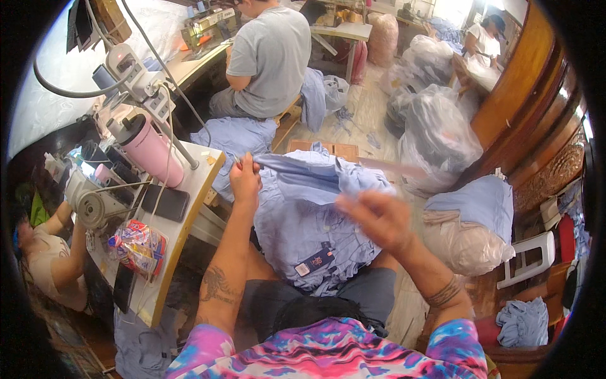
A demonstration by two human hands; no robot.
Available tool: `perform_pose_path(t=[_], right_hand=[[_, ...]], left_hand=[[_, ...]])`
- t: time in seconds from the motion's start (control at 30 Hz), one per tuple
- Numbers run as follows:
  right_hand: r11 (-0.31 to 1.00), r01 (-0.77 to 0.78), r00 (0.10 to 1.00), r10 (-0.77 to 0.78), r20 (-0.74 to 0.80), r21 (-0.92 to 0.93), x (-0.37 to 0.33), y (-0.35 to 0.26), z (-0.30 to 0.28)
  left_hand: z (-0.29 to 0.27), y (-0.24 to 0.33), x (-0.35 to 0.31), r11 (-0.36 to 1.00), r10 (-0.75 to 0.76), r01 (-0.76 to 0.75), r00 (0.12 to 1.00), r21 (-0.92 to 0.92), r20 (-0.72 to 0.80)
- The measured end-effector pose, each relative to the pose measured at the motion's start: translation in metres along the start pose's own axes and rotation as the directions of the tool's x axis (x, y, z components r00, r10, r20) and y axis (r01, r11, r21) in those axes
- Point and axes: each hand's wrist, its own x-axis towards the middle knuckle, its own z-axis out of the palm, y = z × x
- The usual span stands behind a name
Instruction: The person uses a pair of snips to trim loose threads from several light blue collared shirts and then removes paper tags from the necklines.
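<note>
The shirt (pixel 303 221) lies bunched on the lap. The left hand (pixel 245 180) pinches its edge at 11 o'clock; the right hand (pixel 379 218), at 3 o'clock, is blurred, so I cannot tell its grip. Loose folds could snag, and the dangling tag (pixel 314 261) may tear, I judge.

Pale tiled floor (pixel 372 107) runs through the middle of the room, strewn with blue cloth scraps. On the left stands a wooden worktable (pixel 189 208) carrying a sewing machine (pixel 95 202). A second table (pixel 344 31) sits at the far end. Dark carved wooden furniture (pixel 536 126) lines the right side, a white plastic stool (pixel 530 256) near it. Daylight enters from the far right.
</note>
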Motion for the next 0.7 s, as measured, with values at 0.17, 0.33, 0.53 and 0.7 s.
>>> perform_pose_path(t=[0.17,0.33,0.53,0.7], right_hand=[[0.927,0.376,0.925,-0.376,0.049,0.021,0.023,0.015,0.000],[0.957,0.247,0.940,-0.275,-0.202,-0.153,0.078,0.030,-0.053],[0.983,0.126,0.813,-0.180,-0.554,-0.134,0.100,-0.009,-0.069],[0.778,-0.573,0.770,0.619,-0.156,0.257,0.022,0.084,0.013]], left_hand=[[0.014,0.044,-0.001,0.964,0.137,-0.140,0.990,-0.226,-0.030],[0.020,0.056,-0.004,0.985,0.073,-0.065,0.996,-0.158,0.044],[-0.005,0.073,-0.025,0.923,0.075,-0.116,0.990,-0.366,-0.123],[-0.073,-0.006,-0.061,0.996,-0.071,0.063,0.982,-0.056,-0.173]])
